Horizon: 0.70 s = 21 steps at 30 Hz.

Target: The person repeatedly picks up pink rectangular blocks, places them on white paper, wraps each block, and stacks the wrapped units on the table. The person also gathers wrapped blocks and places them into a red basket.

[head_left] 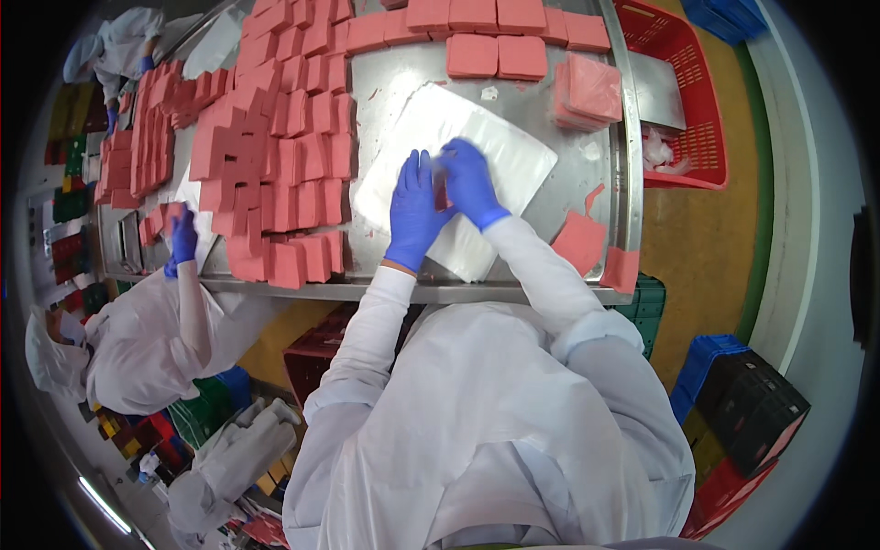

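Note:
My left hand [412, 206], in a blue glove, rests with long, straight fingers on a stack of white plastic sheets or bags [518, 165], its thumb reaching toward my right hand [467, 183]. That hand, also gloved, has its fingers bent at the top of a small, partly hidden pink piece [442, 197] between the hands; what exactly they grip is unclear. Rows of pink slabs [307, 192] stand left of the sheets on the steel table [376, 257]. Loose pink pieces [577, 243] lie to the right, below a plastic-covered pink stack [591, 87].
A red basket [697, 156] is beside the table's right edge. Blue and black crates [738, 403] stand at lower right, a green crate [646, 307] under the table. A co-worker [147, 339] works at the left with a gloved hand among pink slabs; other people [119, 46] are farther off.

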Available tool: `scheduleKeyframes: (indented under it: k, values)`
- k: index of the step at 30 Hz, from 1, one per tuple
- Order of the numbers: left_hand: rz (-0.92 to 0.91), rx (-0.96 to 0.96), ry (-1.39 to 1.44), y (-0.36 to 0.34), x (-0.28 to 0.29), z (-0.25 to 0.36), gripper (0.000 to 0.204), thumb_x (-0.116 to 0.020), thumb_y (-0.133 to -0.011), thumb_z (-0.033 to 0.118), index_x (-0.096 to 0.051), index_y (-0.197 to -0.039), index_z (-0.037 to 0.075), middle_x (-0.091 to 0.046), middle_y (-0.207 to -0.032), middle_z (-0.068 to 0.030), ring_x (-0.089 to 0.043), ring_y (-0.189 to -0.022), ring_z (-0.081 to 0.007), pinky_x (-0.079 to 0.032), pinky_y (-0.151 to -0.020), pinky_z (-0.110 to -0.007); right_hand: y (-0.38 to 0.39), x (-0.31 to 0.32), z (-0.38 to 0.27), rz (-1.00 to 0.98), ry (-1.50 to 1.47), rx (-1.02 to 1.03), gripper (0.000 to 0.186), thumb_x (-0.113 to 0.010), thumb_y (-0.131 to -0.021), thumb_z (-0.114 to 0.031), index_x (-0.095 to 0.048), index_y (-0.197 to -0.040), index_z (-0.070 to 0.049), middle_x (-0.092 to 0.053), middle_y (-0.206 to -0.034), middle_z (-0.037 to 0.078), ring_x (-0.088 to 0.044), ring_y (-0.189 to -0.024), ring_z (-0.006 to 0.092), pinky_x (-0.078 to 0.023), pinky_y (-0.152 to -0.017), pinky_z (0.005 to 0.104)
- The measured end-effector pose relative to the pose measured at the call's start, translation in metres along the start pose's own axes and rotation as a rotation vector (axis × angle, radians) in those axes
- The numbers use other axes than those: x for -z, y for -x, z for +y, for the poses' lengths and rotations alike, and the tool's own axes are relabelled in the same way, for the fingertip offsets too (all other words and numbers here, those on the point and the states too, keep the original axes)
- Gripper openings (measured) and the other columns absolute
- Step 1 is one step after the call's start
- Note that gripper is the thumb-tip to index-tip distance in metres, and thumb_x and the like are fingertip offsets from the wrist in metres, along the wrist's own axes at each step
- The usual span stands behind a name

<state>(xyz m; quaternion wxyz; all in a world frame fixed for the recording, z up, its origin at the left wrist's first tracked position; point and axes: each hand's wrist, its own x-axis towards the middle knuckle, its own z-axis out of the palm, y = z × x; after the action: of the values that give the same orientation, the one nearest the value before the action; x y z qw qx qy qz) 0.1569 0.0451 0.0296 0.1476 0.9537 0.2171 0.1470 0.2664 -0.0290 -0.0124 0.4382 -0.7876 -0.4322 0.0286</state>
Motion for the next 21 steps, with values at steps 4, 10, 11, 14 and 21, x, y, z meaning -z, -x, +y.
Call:
scheduleKeyframes:
  k: [4, 10, 11, 14, 21]
  values:
    - [-0.266, -0.091, 0.174, -0.026, -0.002, -0.027, 0.077, -0.080, -0.069, 0.027, -0.049, -0.137, 0.008, -0.053, -0.131, -0.0181, -0.052, -0.118, -0.0305, -0.042, -0.101, -0.040, 0.017, 0.051, -0.028, -0.151, 0.346, 0.274, 0.030, -0.058, -0.077, -0.004, -0.062, -0.107, -0.006, -0.059, -0.111, 0.014, -0.053, -0.110, 0.0319, -0.037, -0.101, 0.0390]
    - [-0.495, 0.161, 0.952, -0.161, -0.043, -0.027, 0.078, -0.074, -0.080, 0.036, -0.040, -0.142, 0.002, -0.055, -0.131, -0.0188, -0.054, -0.119, -0.0237, -0.045, -0.096, -0.032, -0.019, 0.123, 0.003, 0.070, 0.009, -0.304, 0.036, -0.063, -0.083, -0.013, -0.057, -0.117, -0.001, -0.063, -0.111, 0.020, -0.059, -0.107, 0.0359, -0.046, -0.092, 0.0381]
    - [-0.299, 0.275, 0.767, -0.186, -0.055, -0.020, 0.084, -0.077, -0.078, 0.033, -0.036, -0.144, 0.000, -0.051, -0.135, -0.0213, -0.051, -0.123, -0.0258, -0.044, -0.098, -0.034, -0.024, 0.138, 0.007, 0.279, -0.073, -0.398, 0.039, -0.063, -0.085, -0.015, -0.056, -0.120, 0.001, -0.063, -0.112, 0.020, -0.060, -0.106, 0.0352, -0.048, -0.091, 0.0379]
    - [-0.219, 0.510, 0.886, -0.249, -0.103, -0.061, 0.092, -0.079, -0.074, 0.038, -0.034, -0.140, -0.008, -0.050, -0.135, -0.0225, -0.055, -0.117, -0.0258, -0.046, -0.096, -0.035, -0.066, 0.190, 0.014, 0.558, -0.455, -0.405, 0.050, -0.066, -0.089, -0.023, -0.052, -0.129, 0.002, -0.060, -0.123, 0.022, -0.061, -0.109, 0.0267, -0.047, -0.091, 0.0346]
    - [-0.077, 0.437, 0.838, -0.269, -0.119, -0.059, 0.060, -0.080, -0.074, 0.033, -0.056, -0.114, -0.005, -0.065, -0.106, -0.0114, -0.062, -0.093, -0.0200, -0.049, -0.083, -0.033, -0.088, 0.210, 0.060, 0.653, 0.199, -0.279, 0.036, -0.071, -0.081, -0.019, -0.064, -0.111, 0.000, -0.060, -0.102, 0.016, -0.059, -0.096, 0.0265, -0.046, -0.086, 0.0330]
